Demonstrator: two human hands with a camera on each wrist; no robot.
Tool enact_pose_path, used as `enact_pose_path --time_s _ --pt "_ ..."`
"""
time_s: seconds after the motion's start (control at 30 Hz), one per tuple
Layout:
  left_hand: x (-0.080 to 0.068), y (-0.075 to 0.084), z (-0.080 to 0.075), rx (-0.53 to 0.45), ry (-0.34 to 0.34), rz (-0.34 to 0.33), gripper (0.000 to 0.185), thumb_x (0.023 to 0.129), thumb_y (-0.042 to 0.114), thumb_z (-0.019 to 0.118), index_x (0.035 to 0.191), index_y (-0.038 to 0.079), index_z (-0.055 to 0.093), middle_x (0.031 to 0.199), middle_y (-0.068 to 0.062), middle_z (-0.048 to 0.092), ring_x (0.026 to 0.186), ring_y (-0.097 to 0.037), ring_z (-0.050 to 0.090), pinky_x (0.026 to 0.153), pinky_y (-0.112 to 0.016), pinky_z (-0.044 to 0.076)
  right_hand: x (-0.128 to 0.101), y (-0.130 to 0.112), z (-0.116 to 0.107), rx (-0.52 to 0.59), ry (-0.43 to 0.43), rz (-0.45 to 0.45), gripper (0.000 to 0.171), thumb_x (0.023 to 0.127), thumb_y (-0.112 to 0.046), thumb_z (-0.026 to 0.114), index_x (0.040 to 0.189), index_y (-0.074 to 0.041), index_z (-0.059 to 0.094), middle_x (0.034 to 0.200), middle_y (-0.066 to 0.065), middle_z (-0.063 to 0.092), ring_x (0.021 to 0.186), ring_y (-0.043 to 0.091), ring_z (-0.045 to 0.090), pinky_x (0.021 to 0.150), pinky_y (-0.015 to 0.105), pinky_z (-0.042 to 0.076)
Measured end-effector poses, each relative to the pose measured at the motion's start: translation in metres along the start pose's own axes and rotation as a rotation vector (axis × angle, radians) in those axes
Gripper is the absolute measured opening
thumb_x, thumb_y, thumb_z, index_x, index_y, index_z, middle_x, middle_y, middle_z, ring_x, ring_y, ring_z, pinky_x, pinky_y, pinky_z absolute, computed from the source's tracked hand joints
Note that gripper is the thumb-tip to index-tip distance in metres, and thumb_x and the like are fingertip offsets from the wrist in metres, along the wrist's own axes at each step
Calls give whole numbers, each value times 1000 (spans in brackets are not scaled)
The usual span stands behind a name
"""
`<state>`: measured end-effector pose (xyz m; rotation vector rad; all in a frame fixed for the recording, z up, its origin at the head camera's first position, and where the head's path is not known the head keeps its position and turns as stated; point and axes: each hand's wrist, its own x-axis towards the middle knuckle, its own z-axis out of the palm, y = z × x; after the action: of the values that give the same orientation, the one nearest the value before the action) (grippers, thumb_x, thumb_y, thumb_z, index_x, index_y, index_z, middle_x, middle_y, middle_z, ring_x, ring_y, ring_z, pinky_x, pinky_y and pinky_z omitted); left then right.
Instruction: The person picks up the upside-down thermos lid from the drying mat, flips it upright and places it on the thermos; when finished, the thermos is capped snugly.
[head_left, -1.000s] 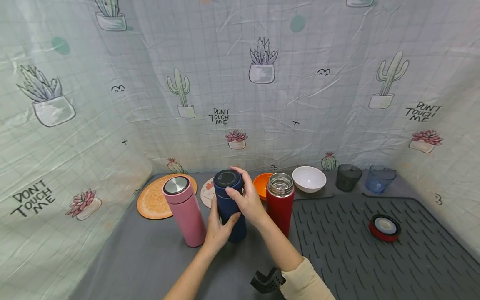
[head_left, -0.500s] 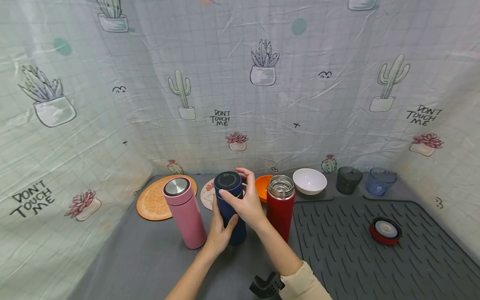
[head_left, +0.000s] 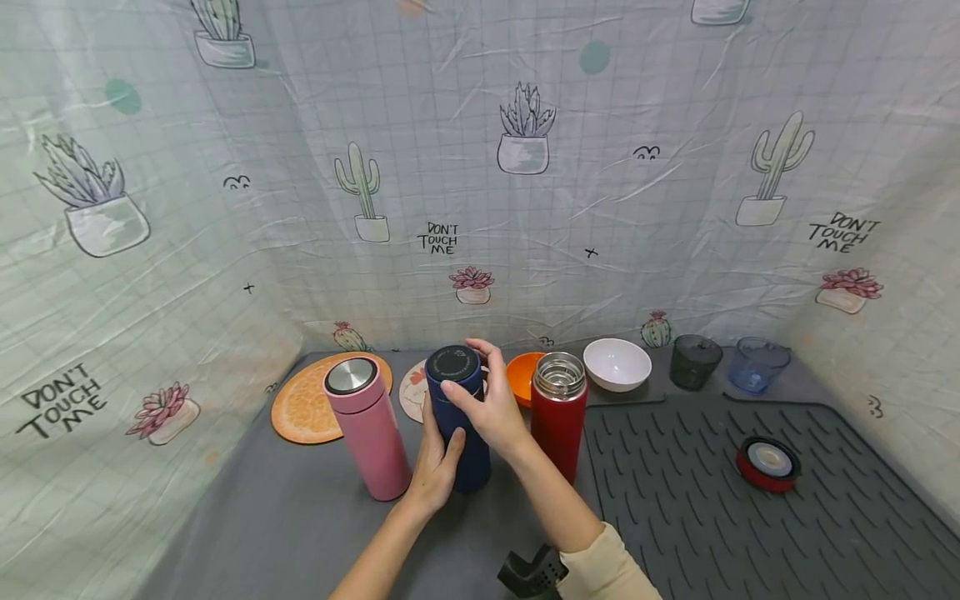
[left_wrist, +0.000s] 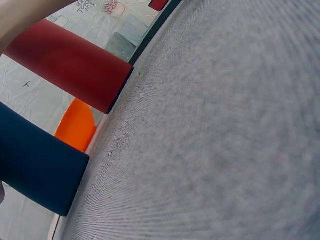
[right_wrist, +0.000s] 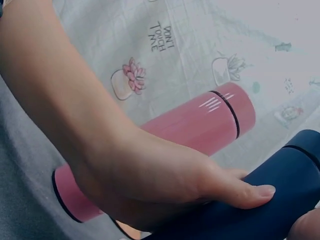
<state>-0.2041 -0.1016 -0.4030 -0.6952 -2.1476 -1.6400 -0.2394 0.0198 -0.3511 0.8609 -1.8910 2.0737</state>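
A navy blue thermos (head_left: 467, 442) with a dark lid (head_left: 454, 362) stands upright on the table in the head view. My left hand (head_left: 435, 467) grips its body low on the left, thumb across the front. Higher up, my right hand (head_left: 497, 412) holds the lid from the right, its thumb at the front edge. The right wrist view shows the left hand (right_wrist: 165, 175) wrapped on the navy body. To the left is a pink thermos (head_left: 375, 446) with a silver-topped lid. To the right stands a red thermos (head_left: 558, 433), its steel mouth uncovered.
A red-rimmed lid (head_left: 768, 463) lies upturned on the dark ribbed mat (head_left: 697, 517) at right. Along the back are an orange-slice placemat (head_left: 300, 408), a round patterned mat (head_left: 411, 396), an orange bowl (head_left: 522, 375), a white bowl (head_left: 617, 367), a grey cup (head_left: 694, 362) and a blue cup (head_left: 757, 367).
My right thumb has shifted left along the front of the navy thermos's lid. The left thumb has slid left across the body. The thermos has stayed in place.
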Motion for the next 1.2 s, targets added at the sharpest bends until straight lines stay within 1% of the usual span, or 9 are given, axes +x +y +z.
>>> enact_pose_path --time_s 0.13,0.27,0.37,0.53,0.6,0.7,0.9,1.07,1.2 --pt "0 0 1 -12 3 1 69 92 -3 41 144 5 -4 144 -26 17 122 -40 34 98 -58 28 0 -2 -2 41 -56 8 56 89 -15 45 141 -4 25 135 22 32 120 32 36 100 46 33" --pt "1 -1 1 -7 1 7 69 93 -1 42 144 5 -5 145 -25 18 125 -38 32 99 -57 26 0 -2 -1 41 12 35 55 87 -15 58 133 -5 30 125 18 42 111 30 42 95 43 38" --pt "2 -1 1 -12 -1 14 70 94 1 42 145 6 -5 145 -25 18 126 -38 32 100 -56 26 1 -1 -1 9 60 41 60 84 -18 63 133 -7 30 126 15 38 110 27 40 93 43 37" --pt "1 -1 1 -18 8 32 69 94 3 43 145 6 -4 143 -26 19 123 -39 33 99 -59 25 1 -2 -2 84 -18 42 57 88 -16 47 140 -3 27 132 21 39 115 32 42 98 46 35" --pt "1 -1 1 -15 8 29 68 95 4 43 145 5 -4 143 -26 19 123 -40 33 99 -59 25 1 -3 -2 97 -20 50 55 88 -15 50 138 -3 29 129 20 42 114 30 43 97 44 36" --pt "0 0 0 -7 5 19 68 95 3 43 144 5 -4 144 -26 19 124 -39 33 100 -58 25 1 -3 -2 60 -6 55 59 86 -16 59 135 -5 30 125 17 42 111 26 41 95 42 35" --pt "1 0 0 -17 9 16 70 94 1 43 144 5 -4 144 -25 17 123 -40 33 100 -58 25 1 -3 -4 96 -73 42 59 89 -16 49 141 -4 24 131 19 40 117 30 42 101 46 33" --pt "0 1 1 9 14 13 69 95 4 44 144 3 -4 145 -26 16 126 -40 30 100 -58 24 1 -2 -2 52 0 38 57 85 -15 61 132 -4 31 123 15 42 108 26 43 94 40 38" --pt "1 1 1 12 19 13 68 94 4 44 143 2 -3 144 -27 17 125 -40 30 100 -58 24 0 -2 -3 61 -36 49 58 88 -15 53 139 -5 26 129 18 40 114 28 43 97 42 37"
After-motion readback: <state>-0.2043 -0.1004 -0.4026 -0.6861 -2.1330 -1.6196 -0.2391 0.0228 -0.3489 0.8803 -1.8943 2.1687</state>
